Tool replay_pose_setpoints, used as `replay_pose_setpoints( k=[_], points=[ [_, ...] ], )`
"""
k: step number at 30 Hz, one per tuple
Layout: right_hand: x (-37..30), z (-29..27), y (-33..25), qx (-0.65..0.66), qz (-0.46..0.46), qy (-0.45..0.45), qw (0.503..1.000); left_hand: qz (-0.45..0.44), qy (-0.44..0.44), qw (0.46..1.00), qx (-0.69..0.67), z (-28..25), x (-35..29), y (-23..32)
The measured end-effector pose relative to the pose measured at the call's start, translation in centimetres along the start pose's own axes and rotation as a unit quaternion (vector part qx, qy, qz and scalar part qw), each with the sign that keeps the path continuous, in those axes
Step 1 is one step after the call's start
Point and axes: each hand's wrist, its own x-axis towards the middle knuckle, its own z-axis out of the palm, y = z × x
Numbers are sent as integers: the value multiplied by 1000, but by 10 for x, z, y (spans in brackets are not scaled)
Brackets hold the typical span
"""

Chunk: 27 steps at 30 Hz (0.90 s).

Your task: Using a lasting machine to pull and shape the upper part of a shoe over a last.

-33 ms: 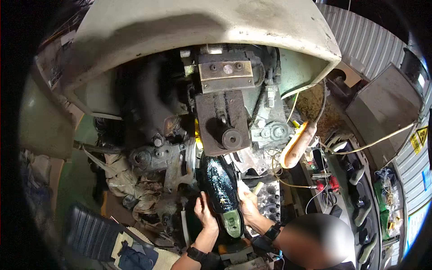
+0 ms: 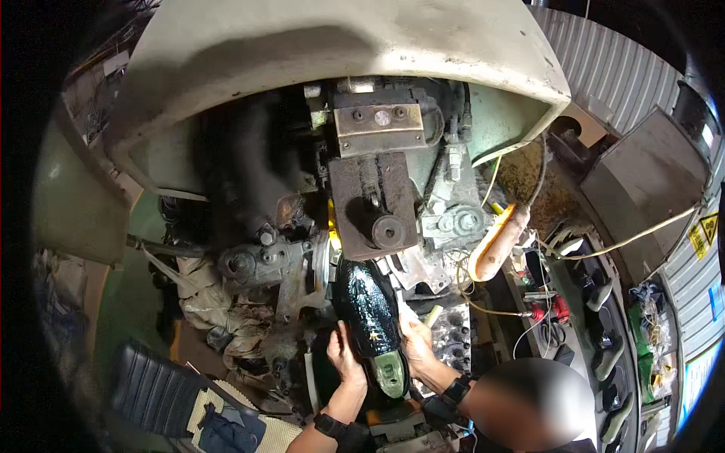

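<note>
Left hand point(image 2: 349, 365) and right hand point(image 2: 420, 352) clasp a glossy dark shoe upper point(image 2: 366, 302) under a steel block point(image 2: 368, 198).

Each hand curves against its own flank of the upper; any fingers underneath are hidden. The upper already sits over a green last point(image 2: 390, 371), whose bare top shows at the end nearer the person. Its far end reaches the block's lower edge by the left corner; touching or just short, I cannot tell. Fitting onto the last looks done, and with both hands holding on, handling here seems unfinished. Whether the machine has worked the upper, and how much remains, does not show. Similar lasts point(image 2: 610, 358) line the rack point(image 2: 636, 377) at right, their stage unclear.
</note>
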Motion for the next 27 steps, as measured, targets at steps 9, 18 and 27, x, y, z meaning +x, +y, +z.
replay_pose_setpoints(
  k=[9,18,27],
  points=[
    [-15,20,-8,43,19,40,998,-61,-76,995,-20,5,-18,32],
    [-29,-8,-36,-97,60,33,993,57,-86,982,160,-49,7,39],
    [-82,-84,-109,-147,-10,125,981,30,75,939,335,-285,58,15]
  ],
)
